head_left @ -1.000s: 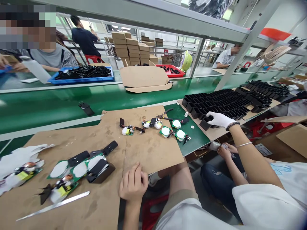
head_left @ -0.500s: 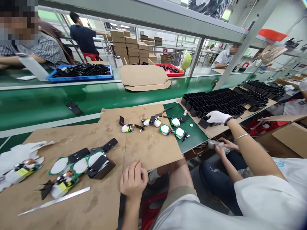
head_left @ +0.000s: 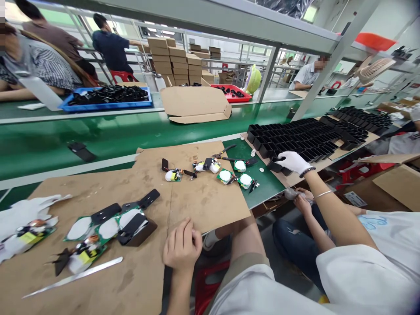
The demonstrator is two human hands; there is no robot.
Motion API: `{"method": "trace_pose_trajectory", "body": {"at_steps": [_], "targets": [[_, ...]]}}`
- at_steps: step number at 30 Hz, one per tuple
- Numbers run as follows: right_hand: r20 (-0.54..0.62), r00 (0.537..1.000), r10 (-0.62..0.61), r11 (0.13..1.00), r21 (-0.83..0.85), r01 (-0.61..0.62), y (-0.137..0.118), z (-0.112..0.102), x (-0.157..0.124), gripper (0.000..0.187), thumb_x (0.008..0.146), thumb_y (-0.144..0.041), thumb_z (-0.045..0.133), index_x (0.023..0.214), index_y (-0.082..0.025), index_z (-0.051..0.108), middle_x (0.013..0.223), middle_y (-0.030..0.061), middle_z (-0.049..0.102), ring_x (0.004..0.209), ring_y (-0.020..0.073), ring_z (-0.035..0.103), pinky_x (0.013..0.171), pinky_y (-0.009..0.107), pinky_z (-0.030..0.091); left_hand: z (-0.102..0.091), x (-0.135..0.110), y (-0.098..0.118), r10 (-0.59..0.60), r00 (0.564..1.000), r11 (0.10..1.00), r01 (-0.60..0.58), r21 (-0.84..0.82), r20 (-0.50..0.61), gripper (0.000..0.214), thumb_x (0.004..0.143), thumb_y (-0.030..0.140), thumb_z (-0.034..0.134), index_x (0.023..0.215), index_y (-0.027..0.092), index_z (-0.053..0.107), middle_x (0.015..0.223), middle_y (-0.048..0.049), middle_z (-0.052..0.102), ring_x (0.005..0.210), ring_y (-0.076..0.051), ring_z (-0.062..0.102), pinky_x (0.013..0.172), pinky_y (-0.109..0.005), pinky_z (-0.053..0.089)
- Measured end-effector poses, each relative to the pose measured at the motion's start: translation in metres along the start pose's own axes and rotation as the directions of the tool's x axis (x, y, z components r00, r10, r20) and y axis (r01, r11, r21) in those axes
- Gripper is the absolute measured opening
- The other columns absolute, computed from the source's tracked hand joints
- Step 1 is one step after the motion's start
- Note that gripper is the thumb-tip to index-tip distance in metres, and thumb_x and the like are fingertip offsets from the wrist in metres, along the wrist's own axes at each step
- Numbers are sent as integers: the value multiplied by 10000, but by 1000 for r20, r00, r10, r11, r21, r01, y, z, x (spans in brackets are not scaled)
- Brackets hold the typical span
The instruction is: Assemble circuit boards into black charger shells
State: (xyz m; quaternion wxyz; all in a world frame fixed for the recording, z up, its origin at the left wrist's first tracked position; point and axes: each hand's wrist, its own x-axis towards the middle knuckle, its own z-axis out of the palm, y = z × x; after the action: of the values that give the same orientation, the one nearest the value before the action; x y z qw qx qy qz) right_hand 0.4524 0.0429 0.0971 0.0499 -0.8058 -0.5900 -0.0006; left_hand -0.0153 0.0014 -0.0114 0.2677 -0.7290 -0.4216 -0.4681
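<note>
Black plastic forms the housing (head_left: 274,165), an open-topped shell at the near corner of the block of like housings (head_left: 295,138), which stand in rows on cardboard at the right of the bench. The right hand (head_left: 292,161), in a white glove, is closed on the housing, fingers over its rim. A dark bracelet (head_left: 308,171) sits at the wrist.

The left hand (head_left: 182,245), bare, is curled into a loose fist on the near edge of the brown cardboard mat (head_left: 197,205); nothing shows in it.

On the mat, between the hands, lie small circuit boards with white discs (head_left: 226,176) and side cutters (head_left: 225,153). At the left are green boards under black covers (head_left: 108,223) and a metal strip (head_left: 72,278).

Below the bench edge, under the right forearm, a co-worker's hands (head_left: 300,199) hold something indistinct. Beyond the mat runs the green conveyor belt (head_left: 131,131), with one black part (head_left: 81,152) lying on it.
</note>
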Motion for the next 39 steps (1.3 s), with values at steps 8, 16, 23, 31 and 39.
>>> {"method": "trace_pose_trajectory", "body": {"at_steps": [8,16,23,31,39], "targets": [[-90,990,-107,994,-46,103,-17,9,-22,268,877,-361,588,985,-193,767,1040,89,780,944,244,716,809,294,512,-1,0,1,-11,1000,1000,11,7,25,215,782,28,600,936,158,674,841,-65,791,734,-203,664,710,-288,445],[-220,963,-155,984,-123,130,-50,26,-38,277,867,-366,525,915,-198,739,940,127,765,854,282,709,653,319,442,2,-12,0,-39,997,999,39,10,73,233,797,70,577,977,174,680,903,-68,796,761,-197,695,747,-296,464],[-410,883,-230,973,-71,221,-63,12,-26,276,837,-307,454,892,-193,699,950,180,784,823,331,739,653,376,496,5,-13,6,-83,993,997,83,9,84,230,791,105,527,954,175,672,891,-82,789,779,-202,711,747,-306,490],[-643,555,-528,771,-88,631,-157,-9,27,207,819,-349,516,867,-248,691,803,124,761,662,254,696,570,331,464,12,-9,13,-152,988,987,153,-42,32,245,762,122,480,906,148,677,873,-90,774,734,-193,668,686,-317,473],[-224,761,-608,791,-90,605,-323,-24,83,333,928,-386,469,946,-155,709,976,200,746,875,306,687,639,340,359,24,-15,11,-121,993,993,121,9,-14,225,694,170,495,824,154,677,823,-97,751,677,-185,629,602,-323,431]]}}
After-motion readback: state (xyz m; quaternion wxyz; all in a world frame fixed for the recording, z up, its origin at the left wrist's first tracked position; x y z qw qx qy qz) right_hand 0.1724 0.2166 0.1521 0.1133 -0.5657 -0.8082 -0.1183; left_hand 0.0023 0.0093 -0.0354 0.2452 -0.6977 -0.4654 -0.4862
